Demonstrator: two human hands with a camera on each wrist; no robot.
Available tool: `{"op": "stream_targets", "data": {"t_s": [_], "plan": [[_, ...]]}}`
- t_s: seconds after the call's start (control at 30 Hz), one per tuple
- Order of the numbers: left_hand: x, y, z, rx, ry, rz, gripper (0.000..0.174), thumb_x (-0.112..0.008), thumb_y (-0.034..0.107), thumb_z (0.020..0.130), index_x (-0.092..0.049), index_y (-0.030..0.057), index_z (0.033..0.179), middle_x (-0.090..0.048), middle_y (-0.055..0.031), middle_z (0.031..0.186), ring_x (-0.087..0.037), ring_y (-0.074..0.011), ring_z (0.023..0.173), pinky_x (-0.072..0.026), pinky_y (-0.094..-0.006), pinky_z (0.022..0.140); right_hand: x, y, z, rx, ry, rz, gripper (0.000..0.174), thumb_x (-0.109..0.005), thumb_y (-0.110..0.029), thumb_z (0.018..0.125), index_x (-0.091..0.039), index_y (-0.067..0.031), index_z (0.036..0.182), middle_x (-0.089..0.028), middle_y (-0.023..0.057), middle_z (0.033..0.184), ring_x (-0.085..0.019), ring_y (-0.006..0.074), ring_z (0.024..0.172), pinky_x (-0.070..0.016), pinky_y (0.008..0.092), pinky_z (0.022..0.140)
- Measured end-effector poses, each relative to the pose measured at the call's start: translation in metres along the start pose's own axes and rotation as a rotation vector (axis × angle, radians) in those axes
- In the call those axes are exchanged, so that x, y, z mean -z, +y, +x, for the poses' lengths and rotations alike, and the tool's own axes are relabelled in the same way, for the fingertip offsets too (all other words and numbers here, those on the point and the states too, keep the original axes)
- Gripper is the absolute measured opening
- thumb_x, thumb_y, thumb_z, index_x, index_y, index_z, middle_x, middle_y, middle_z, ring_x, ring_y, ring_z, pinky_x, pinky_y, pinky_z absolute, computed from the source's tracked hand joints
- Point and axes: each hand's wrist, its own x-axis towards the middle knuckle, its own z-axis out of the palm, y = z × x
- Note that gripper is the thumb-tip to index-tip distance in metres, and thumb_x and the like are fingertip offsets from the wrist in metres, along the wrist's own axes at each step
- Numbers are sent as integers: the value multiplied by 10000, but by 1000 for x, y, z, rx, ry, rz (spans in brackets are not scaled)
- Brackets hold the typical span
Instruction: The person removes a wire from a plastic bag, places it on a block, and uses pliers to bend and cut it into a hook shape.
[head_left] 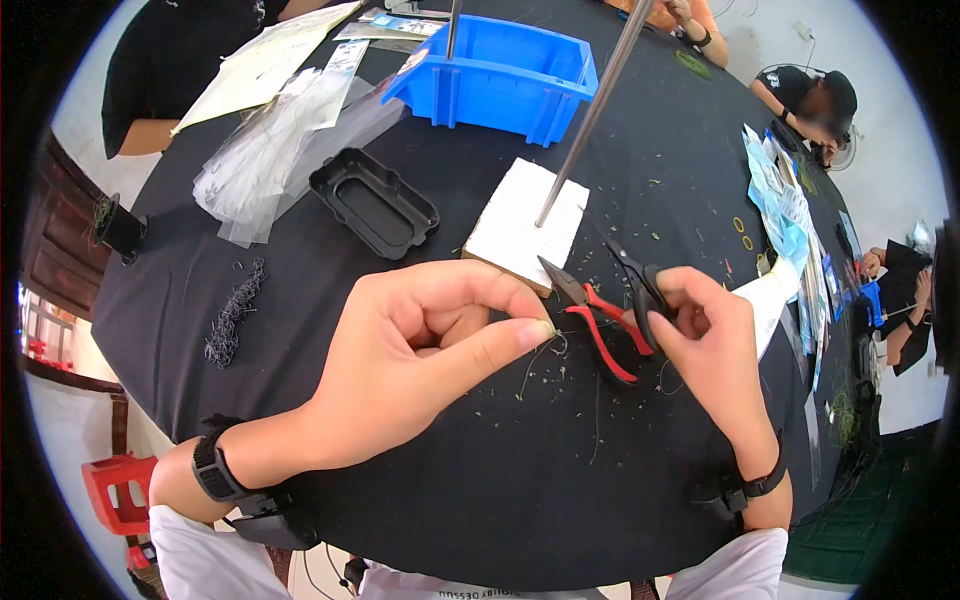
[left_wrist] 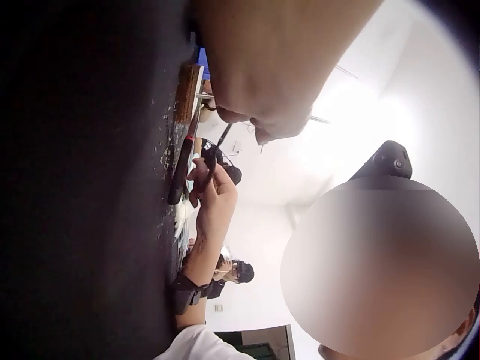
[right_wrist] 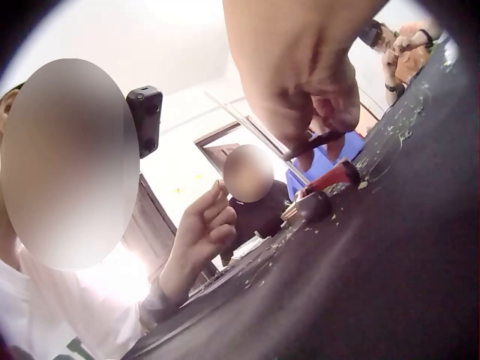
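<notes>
In the head view my left hand [head_left: 410, 350] pinches a tiny hook-like piece [head_left: 560, 343] with a thin thread between thumb and forefinger; the fingertips hide part of it. My right hand [head_left: 712, 345] grips black scissors [head_left: 641, 285] by their handles, blades pointing away toward the white block. Beneath and beside the scissors lie pliers [head_left: 610, 352] with red and black handles on the black cloth. The right wrist view shows the fingers curled at the dark scissor handle [right_wrist: 319, 144], above the pliers' handle [right_wrist: 334, 178].
A white block [head_left: 505, 220] with an upright metal rod [head_left: 590, 125] stands ahead. Around it are a black tray [head_left: 375, 205], a blue bin [head_left: 495, 85], clear plastic sleeves [head_left: 265, 165] and a tangled dark pile [head_left: 235, 315]. Green scraps dot the cloth. Other people sit around the table.
</notes>
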Motion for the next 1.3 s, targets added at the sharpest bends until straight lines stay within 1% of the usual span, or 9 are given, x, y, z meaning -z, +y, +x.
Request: {"op": "stream_targets", "data": {"t_s": [0.3, 0.47, 0.6, 0.8, 0.83, 0.97, 1.1, 1.23, 1.3], "plan": [[-7, -2, -1, 116, -4, -40, 92, -633, 93, 856, -622, 7, 886, -403, 95, 523, -279, 17, 448, -175, -190, 416, -9, -2, 5, 363, 273, -69, 192, -664, -4, 757, -627, -25, 944, -622, 115, 907, -594, 230, 764, -485, 291, 635], [-12, -5, 1, 325, -89, -369, 113, -609, 137, 879, -604, 27, 901, -336, 102, 533, -233, -2, 430, -151, -209, 402, -14, -39, -12, 554, -46, 380, 239, -720, 19, 708, -631, -21, 926, -630, 86, 881, -594, 180, 712, -495, 264, 569], [-17, -4, 1, 308, -77, -360, 147, -583, 186, 900, -604, 40, 896, -308, 101, 527, -234, -1, 434, -147, -208, 405, -20, -36, -6, 751, 101, 328, 159, -697, 33, 730, -630, -9, 868, -631, 83, 808, -586, 161, 671, -480, 238, 555], [-17, -5, 5, 64, 17, -75, 242, -513, 239, 939, -627, 25, 940, -544, 3, 645, -440, -25, 524, -287, -174, 381, -16, -42, -9, 445, 121, 653, 84, -619, 38, 816, -638, -2, 888, -623, 67, 842, -601, 105, 756, -485, 207, 555], [-14, -5, 4, -1, 36, 12, 270, -497, 236, 944, -633, 4, 957, -628, -81, 860, -571, -75, 718, -468, -189, 489, -11, -43, -10, 298, 53, 736, 79, -608, 26, 833, -633, 4, 905, -623, 65, 846, -602, 101, 764, -490, 207, 562], [-16, 5, -6, -273, 176, 69, 285, -491, 208, 939, -631, -37, 902, -595, -152, 1081, -605, -173, 926, -547, -319, 777, -6, -38, -6, 144, -40, 882, 83, -577, -26, 877, -611, 24, 933, -641, 78, 830, -625, 114, 749, -516, 223, 606], [-8, 22, -22, -124, 104, -150, 276, -495, 145, 907, -606, -51, 748, -625, -159, 905, -615, -188, 813, -534, -302, 723, 0, -31, 0, 10, -101, 893, 95, -578, -55, 881, -607, 16, 936, -654, 94, 833, -635, 122, 756, -531, 239, 629], [11, 28, -33, 23, -225, -16, 244, -542, 87, 815, -588, -26, 605, -617, -133, 678, -597, -179, 645, -439, -273, 567, 4, -19, 5, -93, -148, 873, 106, -596, -62, 870, -612, 16, 940, -651, 93, 824, -629, 118, 737, -531, 242, 642], [17, 39, -39, 150, -447, 201, 252, -535, 101, 857, -622, -48, 673, -653, -129, 738, -620, -182, 676, -478, -283, 629, 4, -16, 3, -109, -175, 844, 108, -599, -63, 868, -616, 16, 939, -647, 88, 821, -624, 113, 733, -528, 239, 644]]}}
